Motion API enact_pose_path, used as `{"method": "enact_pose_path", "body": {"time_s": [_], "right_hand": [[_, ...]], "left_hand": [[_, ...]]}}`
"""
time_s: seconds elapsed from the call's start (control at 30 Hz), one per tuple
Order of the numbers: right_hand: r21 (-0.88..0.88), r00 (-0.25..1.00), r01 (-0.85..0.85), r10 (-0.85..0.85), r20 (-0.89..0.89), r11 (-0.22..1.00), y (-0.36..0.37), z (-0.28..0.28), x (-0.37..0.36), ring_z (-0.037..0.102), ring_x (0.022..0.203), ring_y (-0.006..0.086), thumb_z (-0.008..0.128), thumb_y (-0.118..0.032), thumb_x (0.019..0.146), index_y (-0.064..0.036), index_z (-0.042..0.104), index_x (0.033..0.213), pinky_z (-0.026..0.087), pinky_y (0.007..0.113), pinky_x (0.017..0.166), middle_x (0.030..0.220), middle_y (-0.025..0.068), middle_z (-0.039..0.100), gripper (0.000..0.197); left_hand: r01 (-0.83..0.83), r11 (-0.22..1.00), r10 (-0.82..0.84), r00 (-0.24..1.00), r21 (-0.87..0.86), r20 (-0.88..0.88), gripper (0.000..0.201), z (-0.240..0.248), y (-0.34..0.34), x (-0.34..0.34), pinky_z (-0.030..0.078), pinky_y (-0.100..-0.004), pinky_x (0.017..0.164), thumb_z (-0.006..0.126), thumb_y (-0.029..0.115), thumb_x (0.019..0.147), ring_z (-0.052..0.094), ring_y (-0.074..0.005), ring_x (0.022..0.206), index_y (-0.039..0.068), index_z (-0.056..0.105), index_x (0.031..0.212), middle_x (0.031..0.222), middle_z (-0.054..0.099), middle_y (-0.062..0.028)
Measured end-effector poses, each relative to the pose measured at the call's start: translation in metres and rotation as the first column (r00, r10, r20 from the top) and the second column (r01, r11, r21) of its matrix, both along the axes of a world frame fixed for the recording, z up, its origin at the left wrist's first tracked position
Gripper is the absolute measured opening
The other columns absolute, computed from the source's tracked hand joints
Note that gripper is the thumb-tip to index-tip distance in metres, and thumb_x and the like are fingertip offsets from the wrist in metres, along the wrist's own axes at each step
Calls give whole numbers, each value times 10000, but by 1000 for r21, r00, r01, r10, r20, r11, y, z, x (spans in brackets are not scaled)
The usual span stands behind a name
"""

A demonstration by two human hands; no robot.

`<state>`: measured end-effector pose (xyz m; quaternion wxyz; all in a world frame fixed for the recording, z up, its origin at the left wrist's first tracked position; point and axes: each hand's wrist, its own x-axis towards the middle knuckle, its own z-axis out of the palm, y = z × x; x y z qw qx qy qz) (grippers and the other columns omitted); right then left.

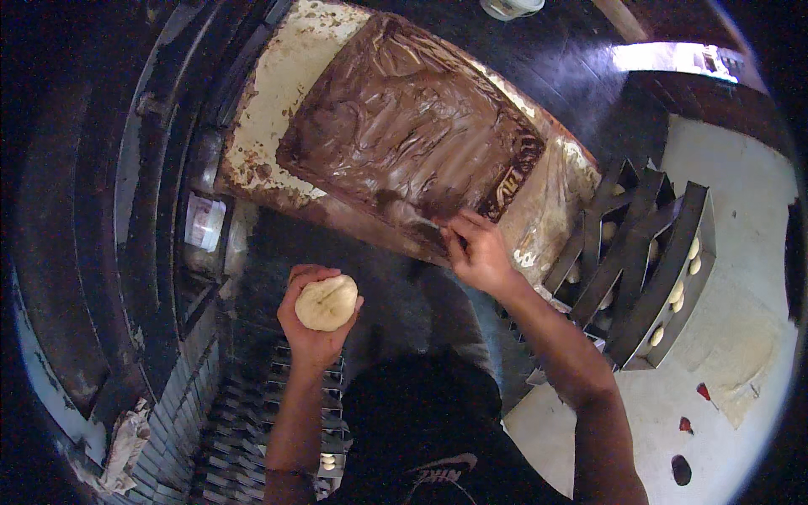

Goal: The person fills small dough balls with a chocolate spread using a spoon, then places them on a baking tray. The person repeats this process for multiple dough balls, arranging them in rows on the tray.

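My left hand point(313, 313) is wrapped round a pale, round ball of dough point(326, 303), which has a crease across its upper face. At the near edge of a big slab of glossy brown paste point(421, 126), my right hand point(478, 251) is closed with fingertips pinched together. Something thin and greyish shows by those fingertips, too blurred to name. The paste is spread in uneven ridges over a worn, pale tabletop point(269, 101).
At the right, dark metal troughs point(703, 227) hold several small pale dough pieces point(677, 291). Stacked metal trays point(244, 446) stand at lower left, near a white container point(204, 222). A white bucket point(512, 7) sits at the far edge. Red bits point(704, 391) lie on a pale surface.
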<state>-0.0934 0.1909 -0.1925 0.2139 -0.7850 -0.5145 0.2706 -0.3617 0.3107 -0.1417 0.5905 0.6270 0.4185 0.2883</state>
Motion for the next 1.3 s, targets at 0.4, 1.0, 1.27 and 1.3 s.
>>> {"method": "enact_pose_path", "body": {"time_s": [0.4, 1.0, 1.27, 1.3], "right_hand": [[482, 963, 97, 40, -267, 871, 29, 130, -36, 658, 812, 289, 731, 54, 868, -1, 761, 1043, 525, 359, 689, 909, 156, 715, 186], [2, 63, 816, -85, -994, 578, -150, 163, -29, 646, 1036, 215, 764, -80, 914, -44, 724, 1180, 503, 359, 977, 1109, 94, 694, 271], [690, 876, 481, -335, -348, 541, -307, 244, 12, 638, 939, 275, 906, -84, 669, -109, 770, 1088, 534, 382, 831, 1021, 68, 652, 442], [684, 914, 374, -376, -155, 626, -315, 256, 14, 646, 942, 253, 927, -75, 664, -97, 778, 997, 551, 373, 772, 987, 81, 654, 365]], "left_hand": [[68, 940, -21, 990, -335, 142, 503, 66, 18, 63, 549, -317, 951, 877, -15, 744, 679, -153, 1059, 16, 640, 1187, 1143, 709, -73], [400, 869, -457, 875, 292, 162, 510, 116, -118, 131, 556, -372, 897, 932, 49, 646, 686, -257, 1044, 73, 735, 1115, 1115, 698, -96], [492, 675, -546, 834, 549, -77, 345, 202, -272, 205, 561, -382, 975, 844, 158, 788, 670, -306, 1211, 58, 764, 1108, 1463, 581, -195], [497, 604, -541, 830, 623, -138, 361, 206, -288, 205, 562, -383, 980, 845, 155, 786, 673, -309, 1210, 61, 765, 1125, 1471, 574, -193]]}}
